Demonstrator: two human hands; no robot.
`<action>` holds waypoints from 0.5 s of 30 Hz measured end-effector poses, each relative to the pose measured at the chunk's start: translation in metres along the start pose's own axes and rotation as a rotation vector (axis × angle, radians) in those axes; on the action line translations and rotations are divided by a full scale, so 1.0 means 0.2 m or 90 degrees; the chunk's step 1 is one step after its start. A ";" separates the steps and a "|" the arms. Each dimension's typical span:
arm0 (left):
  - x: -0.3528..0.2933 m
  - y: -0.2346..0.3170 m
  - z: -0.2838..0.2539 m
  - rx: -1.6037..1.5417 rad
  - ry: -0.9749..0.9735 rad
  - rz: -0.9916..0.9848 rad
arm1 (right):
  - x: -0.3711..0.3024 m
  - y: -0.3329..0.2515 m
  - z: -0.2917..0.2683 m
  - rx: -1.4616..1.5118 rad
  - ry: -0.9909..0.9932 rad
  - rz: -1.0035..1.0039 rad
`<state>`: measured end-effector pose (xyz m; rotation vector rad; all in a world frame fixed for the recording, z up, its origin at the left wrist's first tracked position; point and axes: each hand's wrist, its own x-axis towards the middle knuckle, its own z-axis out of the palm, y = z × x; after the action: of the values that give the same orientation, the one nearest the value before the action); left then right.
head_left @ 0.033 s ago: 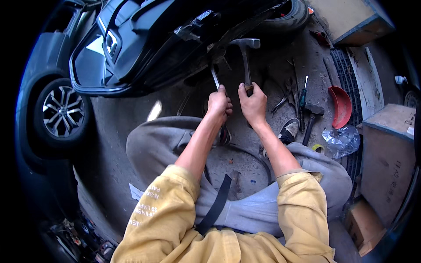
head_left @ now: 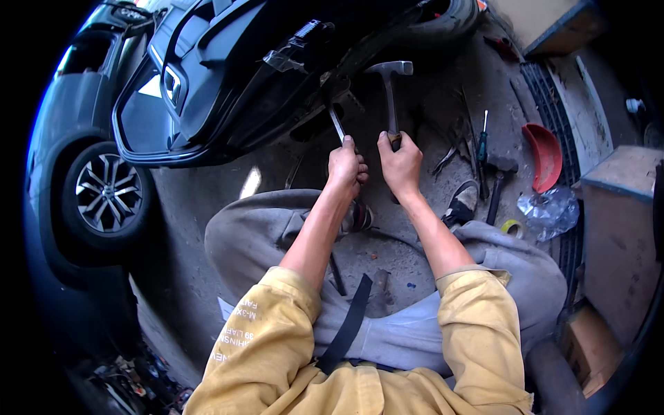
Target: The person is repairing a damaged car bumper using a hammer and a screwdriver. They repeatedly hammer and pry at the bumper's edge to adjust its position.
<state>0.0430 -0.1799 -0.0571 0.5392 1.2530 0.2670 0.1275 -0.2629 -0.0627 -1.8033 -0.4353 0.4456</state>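
My right hand (head_left: 401,164) is wrapped round the grip of a hammer (head_left: 391,104), whose metal head points away from me, apart from the car. Beside it on the left, my left hand (head_left: 347,167) is closed round a slim shiny metal bar (head_left: 337,122). The bar's far end reaches up to the dark lower edge of a car body (head_left: 277,97); what it meets there is too dark to make out. A dark door with a blue-grey inner panel (head_left: 232,52) hangs out at the upper left.
On the floor right of my hands lie a green-handled screwdriver (head_left: 483,142), a second hammer (head_left: 498,181), a red curved tray (head_left: 544,159), crumpled clear plastic (head_left: 550,211) and yellow tape (head_left: 512,228). Cardboard boxes (head_left: 621,228) stand at the right. Another car's wheel (head_left: 108,194) is at the left.
The view has turned slightly, so the wheel and the left car sit a little lower and the boxes higher. Both hands keep their grips and have hardly moved.
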 end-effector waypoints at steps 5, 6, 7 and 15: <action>0.08 -0.01 0.03 0.013 -0.019 0.030 | -0.11 0.30 0.11 0.054 0.166 0.214; 0.09 0.00 0.03 0.019 -0.007 0.039 | -0.14 0.36 0.15 0.080 0.180 0.259; 0.11 0.01 0.03 0.018 -0.008 0.042 | -0.17 0.44 0.18 0.080 0.210 0.271; 0.15 0.01 -0.06 -0.013 0.001 0.041 | -0.13 0.79 0.21 0.096 0.260 0.370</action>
<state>0.0405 -0.1599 -0.0840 0.5632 1.2343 0.3341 0.0937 -0.2822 -0.2237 -1.7978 0.4073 0.4728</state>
